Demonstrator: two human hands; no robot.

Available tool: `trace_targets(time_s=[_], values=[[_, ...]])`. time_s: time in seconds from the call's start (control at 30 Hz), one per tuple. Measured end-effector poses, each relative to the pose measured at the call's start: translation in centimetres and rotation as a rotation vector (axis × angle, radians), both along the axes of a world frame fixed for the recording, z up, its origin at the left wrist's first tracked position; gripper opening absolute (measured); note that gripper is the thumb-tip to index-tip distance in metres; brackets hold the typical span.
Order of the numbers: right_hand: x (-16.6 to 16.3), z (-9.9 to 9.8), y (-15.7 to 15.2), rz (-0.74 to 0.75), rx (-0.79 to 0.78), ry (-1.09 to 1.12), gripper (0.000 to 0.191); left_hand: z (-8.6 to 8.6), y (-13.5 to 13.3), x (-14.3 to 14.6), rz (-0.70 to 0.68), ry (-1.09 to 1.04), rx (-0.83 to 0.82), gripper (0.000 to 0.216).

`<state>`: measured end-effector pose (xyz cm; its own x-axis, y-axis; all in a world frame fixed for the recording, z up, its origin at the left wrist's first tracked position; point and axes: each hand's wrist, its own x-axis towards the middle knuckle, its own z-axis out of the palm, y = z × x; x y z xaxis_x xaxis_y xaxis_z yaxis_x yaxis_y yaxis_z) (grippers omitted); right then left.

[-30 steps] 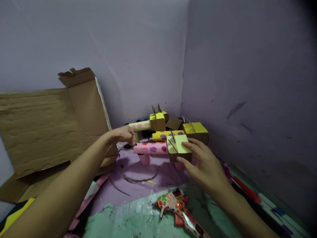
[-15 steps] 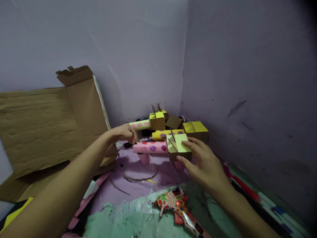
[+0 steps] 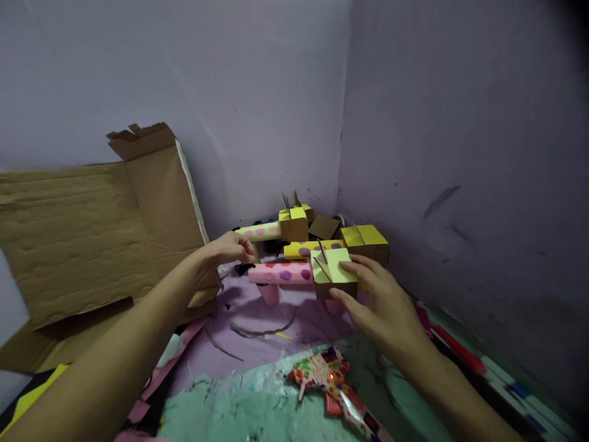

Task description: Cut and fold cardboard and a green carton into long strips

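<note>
A craft figure stands in the corner: a pink spotted tube [image 3: 280, 272] on short pink legs, joined to a small box with a pale yellow top [image 3: 335, 274]. My right hand [image 3: 381, 304] grips that box, thumb at its front and fingers on top. At the tube's left end my left hand [image 3: 225, 250] is pinched on something small and dark that I cannot make out. Behind stand two similar figures with yellow-topped boxes [image 3: 294, 222] [image 3: 368, 240].
A large flattened cardboard box [image 3: 92, 221] leans against the left wall. A patterned hot glue gun [image 3: 331, 383] with a red light lies on the green-smeared sheet in front. Paper scraps lie on the purple floor. Walls close off the back and right.
My left hand's fingers have shifted slightly at the tube's left end. The right hand and the figure stay put.
</note>
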<state>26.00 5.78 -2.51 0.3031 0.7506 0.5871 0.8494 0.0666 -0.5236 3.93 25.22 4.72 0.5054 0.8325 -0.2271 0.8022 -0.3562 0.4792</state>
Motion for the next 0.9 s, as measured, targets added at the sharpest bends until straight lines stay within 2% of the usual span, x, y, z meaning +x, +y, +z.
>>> trace_targets(time_s=[0.37,0.9], values=[[0.0,0.1,0.0,0.003,0.008,0.001,0.041,-0.3,-0.6,0.0,0.019,0.054,-0.040,0.014],[0.1,0.1,-0.1,-0.010,0.006,-0.052,0.045,0.5,-1.8,1.2,0.077,0.057,-0.009,0.014]])
